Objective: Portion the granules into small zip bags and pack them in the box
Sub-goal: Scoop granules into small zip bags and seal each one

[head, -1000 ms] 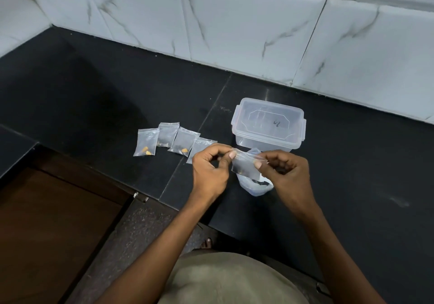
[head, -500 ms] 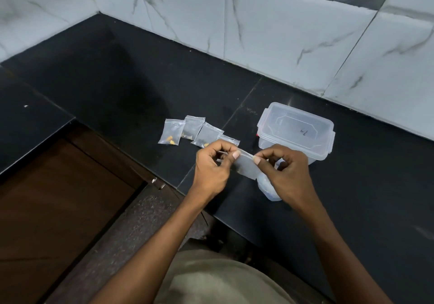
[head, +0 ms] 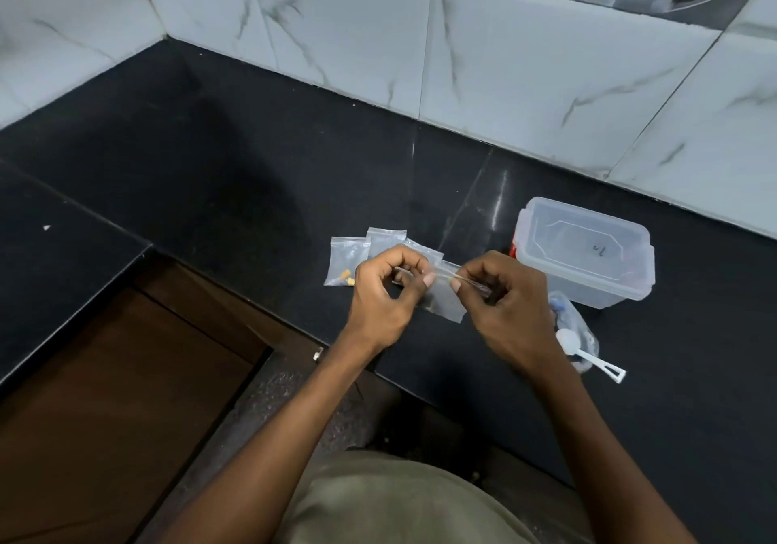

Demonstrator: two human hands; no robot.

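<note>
Both hands, left hand (head: 384, 291) and right hand (head: 511, 312), pinch the small zip bag (head: 447, 302) with their fingers, left of the lidded box (head: 584, 253).

A person is wearing an olive-khaki garment (head: 403, 501), seen from above at the bottom of the view, its fabric plain and unmarked. Both forearms are showing bare to the wrists, and neither the left hand (head: 384, 291) nor the right hand (head: 511, 306) is gloved.
</note>
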